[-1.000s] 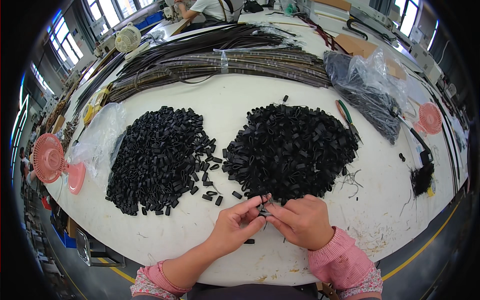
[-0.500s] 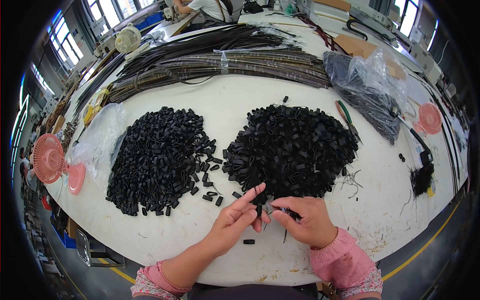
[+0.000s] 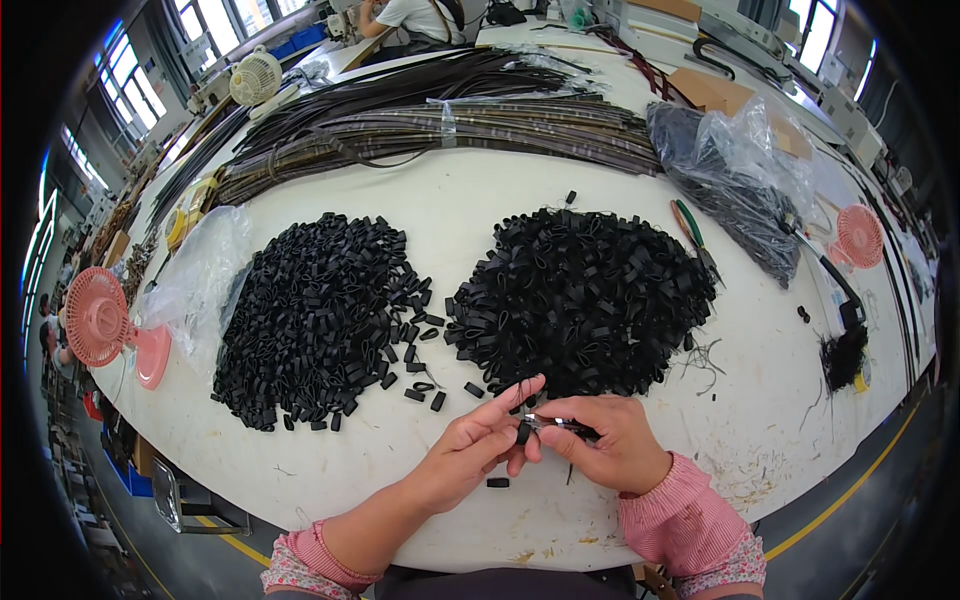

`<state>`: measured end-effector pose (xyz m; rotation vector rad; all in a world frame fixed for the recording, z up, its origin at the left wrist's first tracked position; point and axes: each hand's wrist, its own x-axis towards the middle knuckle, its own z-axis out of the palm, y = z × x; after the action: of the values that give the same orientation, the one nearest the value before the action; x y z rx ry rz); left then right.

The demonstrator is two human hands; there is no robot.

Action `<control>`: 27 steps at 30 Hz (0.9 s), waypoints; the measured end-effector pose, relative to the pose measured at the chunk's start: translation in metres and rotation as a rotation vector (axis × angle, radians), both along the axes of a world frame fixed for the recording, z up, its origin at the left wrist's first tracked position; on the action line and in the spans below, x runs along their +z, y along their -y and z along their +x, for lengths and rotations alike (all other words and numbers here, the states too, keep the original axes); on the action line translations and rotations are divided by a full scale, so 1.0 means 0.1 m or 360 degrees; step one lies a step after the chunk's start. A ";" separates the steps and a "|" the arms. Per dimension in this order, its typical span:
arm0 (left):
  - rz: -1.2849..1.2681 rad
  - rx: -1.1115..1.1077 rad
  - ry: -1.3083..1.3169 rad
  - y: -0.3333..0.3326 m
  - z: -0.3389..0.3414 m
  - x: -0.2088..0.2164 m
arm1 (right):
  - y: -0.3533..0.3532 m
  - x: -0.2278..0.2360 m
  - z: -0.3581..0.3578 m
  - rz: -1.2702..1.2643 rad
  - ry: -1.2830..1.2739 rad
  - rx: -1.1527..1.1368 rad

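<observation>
My left hand (image 3: 472,447) and my right hand (image 3: 607,447) meet near the front edge of the white table (image 3: 450,210). My right hand grips a small metal snipping tool (image 3: 556,424). My left hand pinches a small black loop (image 3: 522,432) against the tool's tip, with the forefinger stretched out. Just beyond the hands lies a big heap of tangled black loops (image 3: 580,295). A second heap of neater black loops (image 3: 318,315) lies to the left. One loose loop (image 3: 497,482) rests on the table under my left hand.
Bundles of long dark straps (image 3: 430,115) fill the far side. Clear plastic bags lie at the left (image 3: 195,280) and far right (image 3: 740,170). Pink fans stand at the left (image 3: 100,320) and right (image 3: 858,235). Green-handled pliers (image 3: 692,232) lie by the right heap. Another person sits beyond the table.
My hands stayed together at the table's front. My left forefinger has lifted and stretched out, and the small loop has shifted between the fingers against the tool.
</observation>
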<state>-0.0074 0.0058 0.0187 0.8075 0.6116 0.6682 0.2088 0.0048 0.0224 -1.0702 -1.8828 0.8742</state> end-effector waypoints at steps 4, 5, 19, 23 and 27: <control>-0.0020 -0.0022 0.0047 -0.01 0.03 -0.02 | 0.02 -0.01 0.03 0.0012 0.0038 0.0003; -0.0013 -0.0032 0.0053 -0.01 0.04 -0.02 | 0.02 0.02 0.04 0.0011 0.0081 0.0002; 0.0381 0.0706 -0.0109 -0.09 -0.15 -0.07 | -0.02 -0.03 -0.02 0.0000 0.0180 -0.0313; 0.0796 0.1500 -0.0629 -0.16 -0.09 -0.02 | 0.02 -0.06 -0.02 0.0116 0.0605 -0.0143; 0.0830 0.1432 -0.0628 -0.10 -0.12 -0.04 | 0.04 -0.14 -0.11 0.0302 0.0844 -0.0075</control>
<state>-0.0191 0.0161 0.0152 1.1592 1.2111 1.5511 0.1974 0.0010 0.0088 -1.3075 -2.3032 0.3906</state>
